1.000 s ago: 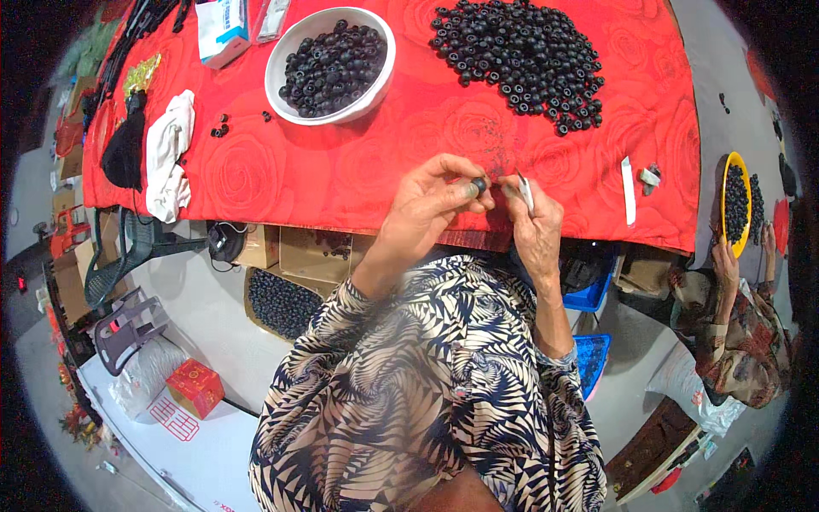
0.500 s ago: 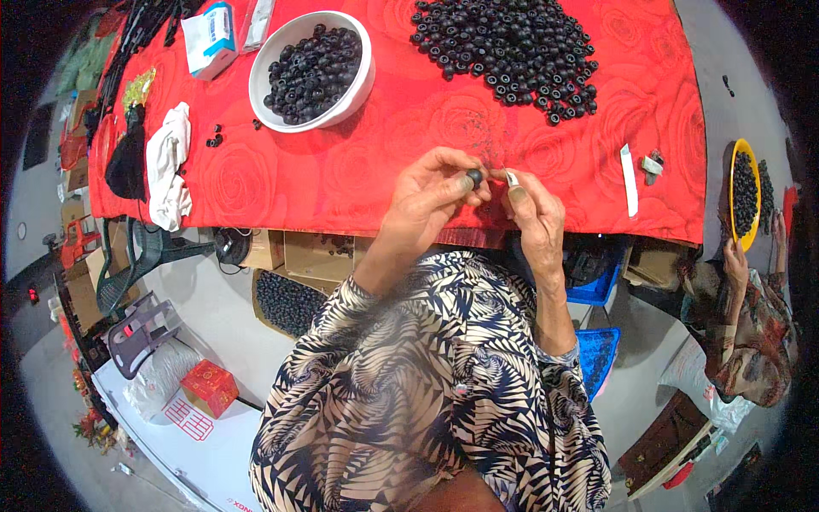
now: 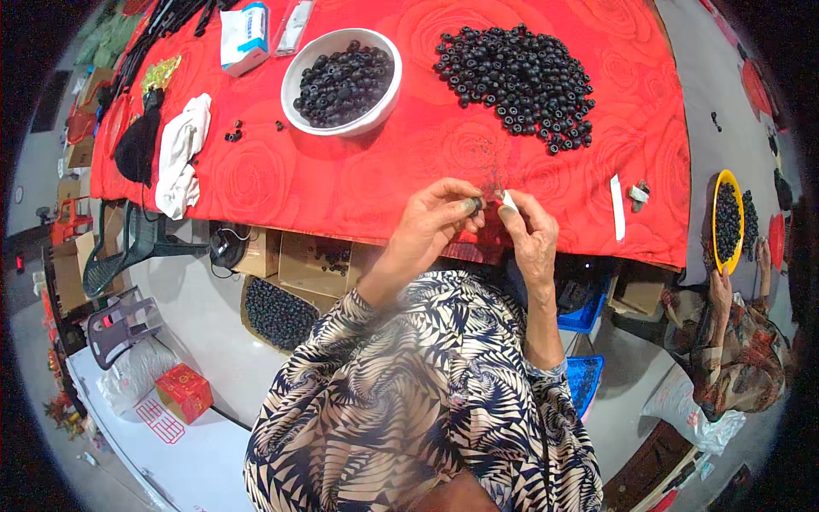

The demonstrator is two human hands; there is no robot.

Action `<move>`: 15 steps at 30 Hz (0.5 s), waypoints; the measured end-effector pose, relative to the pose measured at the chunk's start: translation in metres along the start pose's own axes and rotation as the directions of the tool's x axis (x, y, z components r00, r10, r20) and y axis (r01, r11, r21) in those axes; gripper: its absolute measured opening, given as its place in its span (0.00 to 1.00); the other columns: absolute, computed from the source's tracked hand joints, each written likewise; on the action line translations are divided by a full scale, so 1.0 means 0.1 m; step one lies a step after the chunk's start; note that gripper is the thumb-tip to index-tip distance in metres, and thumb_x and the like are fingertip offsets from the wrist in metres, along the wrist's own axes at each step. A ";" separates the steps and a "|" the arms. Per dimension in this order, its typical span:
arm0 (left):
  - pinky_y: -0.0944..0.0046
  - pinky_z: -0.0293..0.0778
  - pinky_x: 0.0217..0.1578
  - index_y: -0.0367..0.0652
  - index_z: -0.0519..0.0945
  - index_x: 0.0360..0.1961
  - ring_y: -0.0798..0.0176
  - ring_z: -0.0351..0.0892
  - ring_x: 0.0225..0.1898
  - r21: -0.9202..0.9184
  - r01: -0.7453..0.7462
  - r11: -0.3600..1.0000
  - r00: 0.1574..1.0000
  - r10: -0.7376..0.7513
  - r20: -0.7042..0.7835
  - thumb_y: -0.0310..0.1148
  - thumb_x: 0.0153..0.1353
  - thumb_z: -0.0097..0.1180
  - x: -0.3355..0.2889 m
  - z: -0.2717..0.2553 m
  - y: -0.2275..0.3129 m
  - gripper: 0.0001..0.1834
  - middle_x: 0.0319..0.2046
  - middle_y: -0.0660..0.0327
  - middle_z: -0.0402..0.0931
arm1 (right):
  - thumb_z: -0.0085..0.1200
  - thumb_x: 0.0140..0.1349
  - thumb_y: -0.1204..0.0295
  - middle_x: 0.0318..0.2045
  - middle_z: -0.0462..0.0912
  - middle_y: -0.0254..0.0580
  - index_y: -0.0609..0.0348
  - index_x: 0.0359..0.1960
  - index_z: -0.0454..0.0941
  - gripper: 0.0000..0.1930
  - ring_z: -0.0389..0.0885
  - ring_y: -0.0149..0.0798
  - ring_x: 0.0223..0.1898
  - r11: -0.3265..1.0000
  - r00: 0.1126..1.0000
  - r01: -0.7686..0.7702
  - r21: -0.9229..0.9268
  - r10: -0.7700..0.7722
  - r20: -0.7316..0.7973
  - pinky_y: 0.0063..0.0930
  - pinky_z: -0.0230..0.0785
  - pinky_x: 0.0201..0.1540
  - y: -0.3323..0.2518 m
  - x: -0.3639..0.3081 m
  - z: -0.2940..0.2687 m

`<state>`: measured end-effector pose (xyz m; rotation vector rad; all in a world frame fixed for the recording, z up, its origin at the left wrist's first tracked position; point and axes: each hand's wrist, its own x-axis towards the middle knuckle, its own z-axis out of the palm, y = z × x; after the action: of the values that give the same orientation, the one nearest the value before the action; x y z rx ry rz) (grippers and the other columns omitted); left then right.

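Note:
Over the near edge of the red-covered table (image 3: pixel 341 188), my left hand (image 3: pixel 426 226) pinches a small round black part (image 3: pixel 476 205) between thumb and fingers. Just to its right, my right hand (image 3: pixel 535 237) grips a small white-wrapped tool (image 3: pixel 509 200); its thin tip points toward the black part, and its exact kind is too small to make out. Dark scraps lie on the cloth beyond my fingers. Farther back spreads a pile of black ring-like parts (image 3: pixel 520 85). A white bowl (image 3: pixel 382 109) full of similar parts stands to its left.
A white cloth (image 3: pixel 179 162), a black cloth (image 3: pixel 136 149) and a tissue pack (image 3: pixel 245 41) lie at the left. On the right are a white strip (image 3: pixel 618 209) and a small grey object (image 3: pixel 638 195). Another person holds a yellow tray (image 3: pixel 719 247) of black parts.
The view has shifted, so the table things sit a little differently. My left fingers have turned the black part and cover more of it. Both hands keep their hold.

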<state>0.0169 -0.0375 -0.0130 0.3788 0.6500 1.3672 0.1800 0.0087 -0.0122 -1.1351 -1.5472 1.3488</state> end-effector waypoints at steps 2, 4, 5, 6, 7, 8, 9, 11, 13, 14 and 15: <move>0.69 0.72 0.35 0.37 0.74 0.40 0.66 0.75 0.33 -0.008 -0.014 1.000 1.000 0.014 -0.009 0.24 0.57 0.50 -0.01 -0.01 -0.01 0.08 0.34 0.58 0.75 | 0.55 0.54 0.72 0.26 0.77 0.33 0.66 0.37 0.75 0.11 0.72 0.24 0.29 1.000 1.000 -0.001 0.001 0.001 -0.005 0.19 0.65 0.32 0.01 0.02 0.00; 0.70 0.73 0.35 0.36 0.73 0.39 0.66 0.75 0.33 -0.017 -0.023 1.000 1.000 0.023 -0.016 0.23 0.58 0.49 -0.04 -0.02 -0.02 0.08 0.33 0.58 0.75 | 0.55 0.54 0.72 0.26 0.77 0.32 0.66 0.37 0.75 0.11 0.72 0.24 0.29 1.000 1.000 -0.029 -0.006 0.029 0.004 0.19 0.65 0.32 0.01 0.01 -0.01; 0.69 0.73 0.35 0.36 0.73 0.39 0.66 0.75 0.34 -0.012 -0.044 0.999 0.999 0.044 -0.015 0.23 0.58 0.49 -0.05 -0.02 -0.01 0.08 0.34 0.58 0.75 | 0.55 0.54 0.72 0.26 0.77 0.32 0.66 0.37 0.75 0.11 0.72 0.24 0.29 0.998 0.998 -0.058 -0.010 0.058 0.012 0.19 0.65 0.33 0.01 0.02 -0.02; 0.69 0.73 0.35 0.36 0.73 0.39 0.66 0.75 0.34 -0.007 -0.063 0.998 0.998 0.063 -0.014 0.23 0.58 0.49 -0.07 -0.02 -0.01 0.08 0.34 0.58 0.75 | 0.55 0.54 0.72 0.26 0.77 0.32 0.66 0.37 0.75 0.11 0.72 0.24 0.29 0.998 0.998 -0.057 -0.011 0.057 0.013 0.19 0.65 0.33 0.00 0.02 -0.02; 0.69 0.73 0.35 0.36 0.73 0.39 0.66 0.75 0.34 -0.008 -0.064 0.998 0.998 0.064 -0.014 0.23 0.58 0.49 -0.07 -0.01 -0.01 0.08 0.34 0.58 0.75 | 0.55 0.54 0.72 0.26 0.77 0.31 0.66 0.37 0.75 0.11 0.72 0.24 0.29 0.998 0.998 -0.064 0.005 0.064 0.006 0.18 0.65 0.33 0.00 0.02 -0.02; 0.68 0.73 0.36 0.36 0.73 0.40 0.65 0.75 0.34 -0.005 -0.073 0.997 0.997 0.073 -0.004 0.23 0.58 0.49 -0.08 -0.01 -0.01 0.08 0.35 0.58 0.75 | 0.55 0.54 0.72 0.27 0.76 0.31 0.67 0.37 0.75 0.11 0.72 0.24 0.30 0.997 0.997 -0.073 0.021 0.074 -0.006 0.18 0.65 0.33 0.00 0.01 -0.01; 0.68 0.74 0.36 0.36 0.73 0.40 0.65 0.75 0.35 -0.002 -0.081 0.997 0.997 0.081 0.007 0.23 0.58 0.49 -0.09 -0.01 -0.01 0.09 0.35 0.58 0.75 | 0.55 0.54 0.72 0.27 0.76 0.31 0.67 0.37 0.75 0.11 0.72 0.24 0.30 0.997 0.997 -0.076 0.019 0.076 -0.010 0.18 0.65 0.33 0.00 0.01 -0.02; 0.67 0.74 0.37 0.36 0.73 0.41 0.65 0.75 0.35 -0.008 -0.088 0.996 0.996 0.088 0.022 0.23 0.58 0.49 -0.08 -0.04 -0.03 0.09 0.35 0.58 0.74 | 0.55 0.54 0.72 0.27 0.76 0.31 0.66 0.37 0.75 0.11 0.71 0.23 0.30 0.995 0.995 -0.097 0.005 0.097 0.004 0.18 0.64 0.34 -0.01 0.02 -0.03; 0.67 0.74 0.37 0.36 0.73 0.41 0.65 0.75 0.35 -0.013 -0.097 0.995 0.995 0.098 0.034 0.22 0.57 0.49 -0.05 -0.06 -0.04 0.10 0.36 0.58 0.74 | 0.55 0.54 0.72 0.27 0.76 0.30 0.66 0.37 0.75 0.11 0.71 0.23 0.30 0.997 0.997 -0.072 0.030 0.071 0.012 0.18 0.64 0.34 0.00 0.04 -0.03; 0.67 0.74 0.37 0.36 0.73 0.41 0.65 0.75 0.35 -0.009 -0.087 0.996 0.996 0.087 0.029 0.23 0.58 0.49 -0.06 -0.05 -0.04 0.10 0.35 0.58 0.74 | 0.55 0.54 0.71 0.27 0.76 0.30 0.66 0.37 0.75 0.11 0.71 0.23 0.30 0.997 0.999 -0.048 0.055 0.047 0.021 0.18 0.64 0.34 0.01 0.04 -0.02; 0.67 0.74 0.37 0.36 0.73 0.42 0.65 0.75 0.35 -0.005 -0.077 0.997 0.997 0.077 0.023 0.23 0.58 0.49 -0.06 -0.05 -0.05 0.10 0.35 0.58 0.74 | 0.55 0.54 0.71 0.27 0.76 0.30 0.66 0.37 0.75 0.11 0.71 0.23 0.30 0.997 0.998 -0.054 0.054 0.053 0.022 0.18 0.64 0.34 0.02 0.03 -0.03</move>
<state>0.0167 -0.0448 -0.0187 0.4191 0.6187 1.4355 0.1822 0.0130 -0.0132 -1.1396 -1.4949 1.4343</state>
